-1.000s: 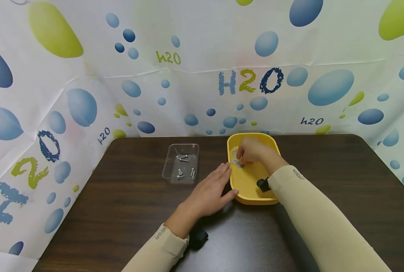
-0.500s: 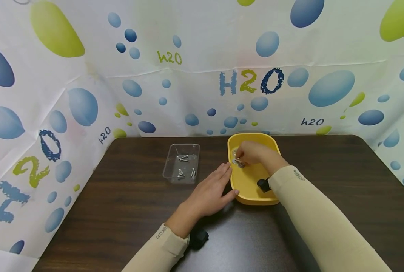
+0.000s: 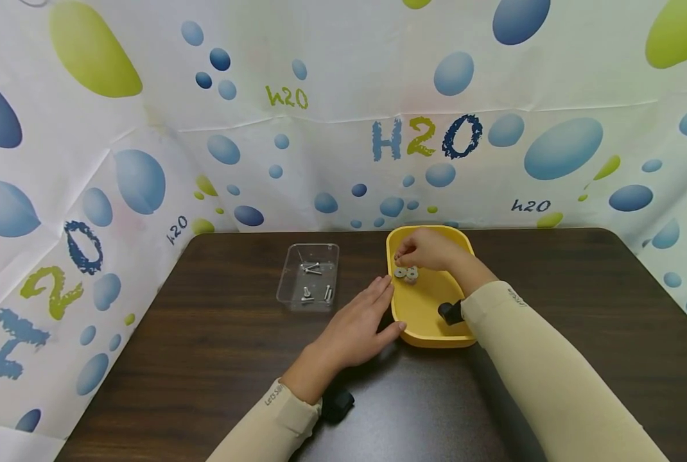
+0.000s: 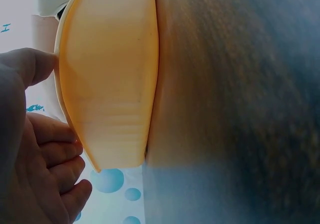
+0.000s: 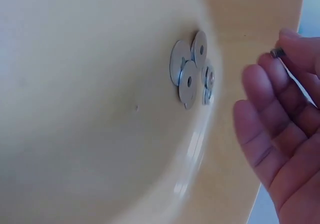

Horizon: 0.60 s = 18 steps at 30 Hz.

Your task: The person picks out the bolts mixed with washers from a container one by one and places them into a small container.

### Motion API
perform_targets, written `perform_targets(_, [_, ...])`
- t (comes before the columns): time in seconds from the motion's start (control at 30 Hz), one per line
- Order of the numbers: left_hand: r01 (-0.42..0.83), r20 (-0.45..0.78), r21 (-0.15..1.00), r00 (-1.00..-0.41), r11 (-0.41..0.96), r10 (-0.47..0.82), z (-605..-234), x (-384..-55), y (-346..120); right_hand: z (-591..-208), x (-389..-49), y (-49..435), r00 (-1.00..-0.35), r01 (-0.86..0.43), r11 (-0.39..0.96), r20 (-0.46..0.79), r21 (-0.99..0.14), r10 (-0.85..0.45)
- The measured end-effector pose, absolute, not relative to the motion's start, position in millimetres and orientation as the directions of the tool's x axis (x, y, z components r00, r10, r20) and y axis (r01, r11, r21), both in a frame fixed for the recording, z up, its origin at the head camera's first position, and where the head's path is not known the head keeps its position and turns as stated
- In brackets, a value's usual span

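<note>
A yellow tray (image 3: 424, 311) stands on the dark table, with several flat metal washers (image 3: 411, 274) at its left side. My right hand (image 3: 431, 250) is over the far left part of the tray, pinching a small screw (image 5: 277, 53) between thumb and forefinger. Only the screw's threaded end shows; the rest is hidden in the fingers. In the right wrist view the large washers (image 5: 188, 81) lie overlapping next to smaller ones (image 5: 208, 84). My left hand (image 3: 352, 327) rests with extended fingers against the tray's near left side, thumb and fingertips at the rim (image 4: 61, 84).
Left of the yellow tray stands a clear plastic box (image 3: 286, 282) holding several loose screws (image 3: 311, 269). The dark wooden table (image 3: 222, 359) reaches back to a white curtain (image 3: 332, 173) printed with blue and green drops.
My right hand has shifted slightly left and away from the washers, uncovering them; they now sit closer together. The left hand stays at the tray's rim.
</note>
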<state>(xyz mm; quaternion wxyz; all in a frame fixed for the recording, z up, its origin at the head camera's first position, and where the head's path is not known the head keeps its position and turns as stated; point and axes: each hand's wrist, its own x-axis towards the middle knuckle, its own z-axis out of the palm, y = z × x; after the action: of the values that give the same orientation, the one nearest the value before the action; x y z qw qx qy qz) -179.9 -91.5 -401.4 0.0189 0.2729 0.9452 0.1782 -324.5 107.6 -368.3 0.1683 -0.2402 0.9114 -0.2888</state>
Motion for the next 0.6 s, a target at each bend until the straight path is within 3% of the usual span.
perform_targets(0.37, [0.502, 0.056, 0.356, -0.854, 0.789, 0.518, -400.8, -179.4, -92.9, -365.1, -326.4, 114.5, -0.921, -0.200, 0.682, -0.103, -0.704, -0.376])
perform_targets(0.6, [0.508, 0.063, 0.359, -0.850, 0.783, 0.523, -401.2, -178.6, -93.0, -360.7, -324.4, 116.0, -0.942, -0.120, 0.584, -0.093, -0.803, -0.321])
